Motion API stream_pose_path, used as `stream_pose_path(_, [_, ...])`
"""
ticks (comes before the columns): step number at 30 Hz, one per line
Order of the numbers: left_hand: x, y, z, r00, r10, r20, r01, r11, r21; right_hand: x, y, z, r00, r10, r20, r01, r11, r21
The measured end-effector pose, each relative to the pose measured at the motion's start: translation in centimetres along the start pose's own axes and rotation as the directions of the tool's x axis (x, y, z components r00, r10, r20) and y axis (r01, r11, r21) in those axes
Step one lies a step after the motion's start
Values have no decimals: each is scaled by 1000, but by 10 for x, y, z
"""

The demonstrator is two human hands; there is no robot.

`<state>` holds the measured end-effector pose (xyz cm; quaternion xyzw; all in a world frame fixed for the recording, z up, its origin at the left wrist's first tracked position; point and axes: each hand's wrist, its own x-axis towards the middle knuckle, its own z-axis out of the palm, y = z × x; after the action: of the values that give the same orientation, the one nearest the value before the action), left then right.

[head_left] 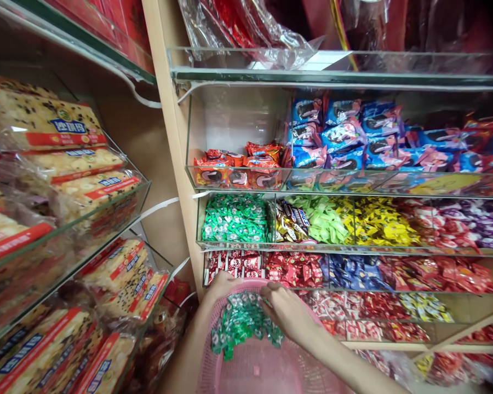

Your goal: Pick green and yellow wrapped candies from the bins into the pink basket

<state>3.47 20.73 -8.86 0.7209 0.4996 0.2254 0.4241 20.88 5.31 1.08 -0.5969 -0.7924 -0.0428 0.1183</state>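
Observation:
A pink plastic basket is tilted below the shelves, its far rim close to the lower bins. Green-wrapped candies lie heaped inside, toward its far side. At the basket's far left rim, my left hand is closed on the edge, its fingers partly hidden. My right hand reaches over the basket from the right, with curled fingers at the far rim beside the green candies. Whatever sits within those fingers is hidden. Matching green candies fill a clear bin above the basket.
Glass-fronted shelves hold yellow candies, blue-wrapped candies and blue cookie packs. Red snack packs sit in the upper left bin. Packaged pastries fill the left shelves. A wooden upright divides the two sides.

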Motion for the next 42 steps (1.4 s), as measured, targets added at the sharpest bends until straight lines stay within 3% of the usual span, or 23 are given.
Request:
stream_pose_path(5, [0,1,0,1000,-24,5,24,998,-56,63,-15,-70,995,-2,-103,8,998,61])
stream_pose_path(9, [5,-6,0,1000,-16,16,16,1000,-26,115,-12,-92,981,46,-191,-36,998,53])
stream_pose_path(12, [6,-8,0,1000,-12,0,12,1000,-11,142,-11,-90,983,105,-153,-102,994,23])
stream_pose_path(16, [1,1,-2,999,-35,-1,35,999,13,158,-10,-79,981,175,-77,-175,984,6])
stream_pose_path(21, [-1,7,-4,1000,-24,-11,24,1000,-1,159,-6,-73,981,176,-76,-176,984,9])
stream_pose_path(42, [7,-4,0,1000,15,-1,-15,1000,14,158,-2,-68,983,152,-102,-143,985,94])
